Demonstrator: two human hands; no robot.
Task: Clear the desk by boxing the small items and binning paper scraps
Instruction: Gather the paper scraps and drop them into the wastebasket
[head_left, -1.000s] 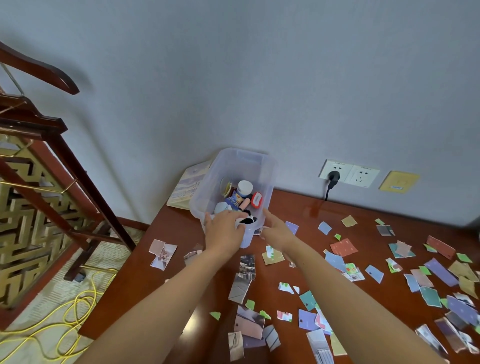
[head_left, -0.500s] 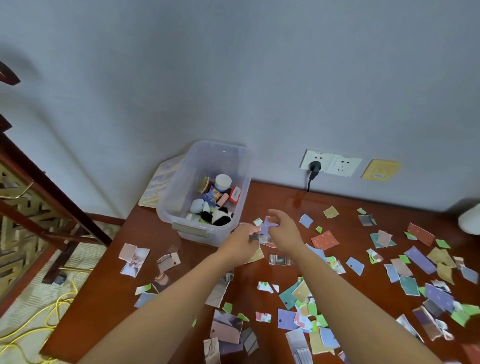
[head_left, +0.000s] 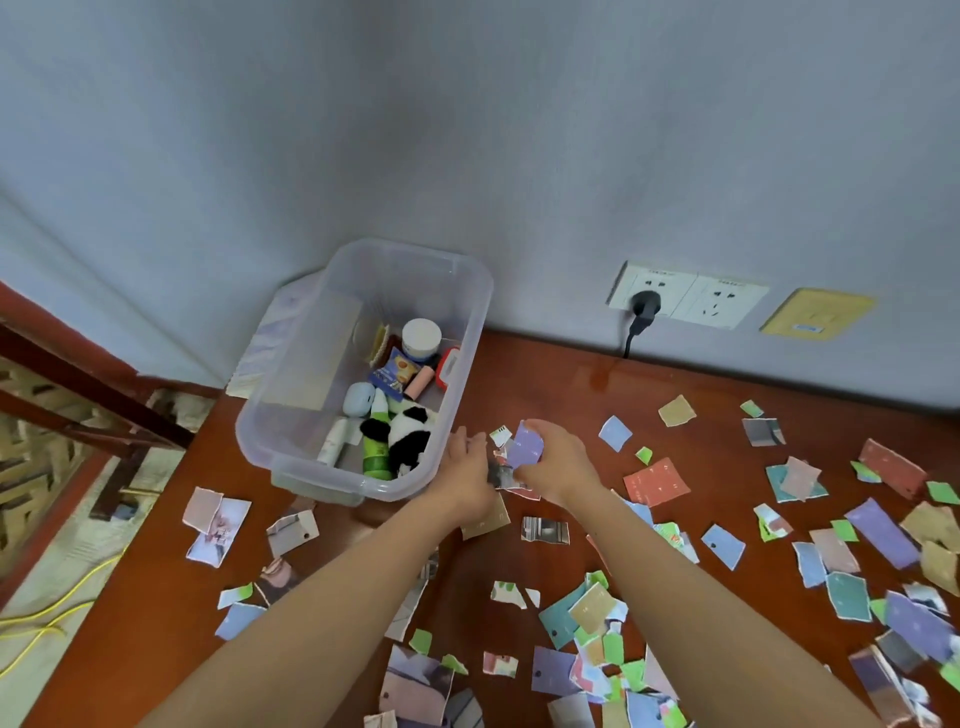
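The red-brown counter (head_left: 571, 395) carries a clear plastic box (head_left: 306, 374). Torn paper scraps (head_left: 657, 480) litter the counter to the right of the box and in front of it. Just beside the box's near right corner the two hands meet. The right hand (head_left: 558, 462) pinches a lilac scrap (head_left: 525, 441), tilted upward. The left hand (head_left: 467, 467) touches a small bunch of scraps next to it; whether it grips them I cannot tell. Inside the box lie a panda toy (head_left: 408, 439), a white-lidded jar (head_left: 422, 338) and other small items.
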